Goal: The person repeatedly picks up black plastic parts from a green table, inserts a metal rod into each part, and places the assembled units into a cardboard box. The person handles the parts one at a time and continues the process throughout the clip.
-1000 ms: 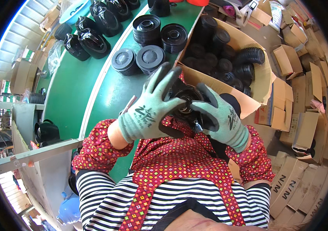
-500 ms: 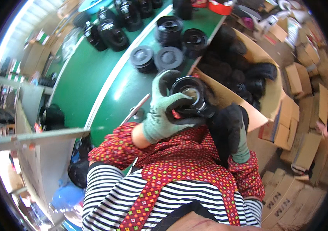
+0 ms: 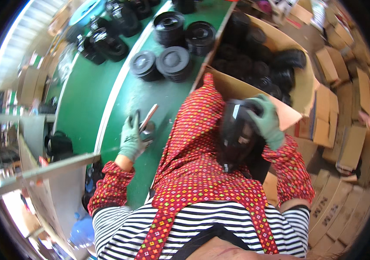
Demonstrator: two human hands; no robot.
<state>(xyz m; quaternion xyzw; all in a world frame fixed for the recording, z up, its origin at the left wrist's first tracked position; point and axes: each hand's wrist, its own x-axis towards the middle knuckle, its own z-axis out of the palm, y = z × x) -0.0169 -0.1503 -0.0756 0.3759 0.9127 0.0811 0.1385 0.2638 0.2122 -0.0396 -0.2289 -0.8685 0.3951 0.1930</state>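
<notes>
My right hand (image 3: 268, 120), in a green glove with dark-coated fingers, grips the upper edge of a glossy black rounded housing (image 3: 236, 136). The housing is tilted against my red patterned apron, and its far side is hidden. My left hand (image 3: 130, 138), gloved alike, is at the green table beside a small shiny cup (image 3: 148, 133). A thin stick (image 3: 149, 117) slants up out of the cup, close to my left fingers. Those fingers are spread, with one stretched out; whether they touch the stick is hard to make out.
Several black round parts (image 3: 173, 60) stand on the green table (image 3: 85, 95) ahead, and glossy black housings (image 3: 107, 41) farther left. An open cardboard box (image 3: 304, 82) of black parts is at the right. Flattened cartons (image 3: 324, 216) lie on the floor. A pale rail (image 3: 46, 167) crosses at left.
My left hand has let go of the black part and moved left to the cup with the stick. The part has turned over and is now held by my right hand alone. The view has shifted.
</notes>
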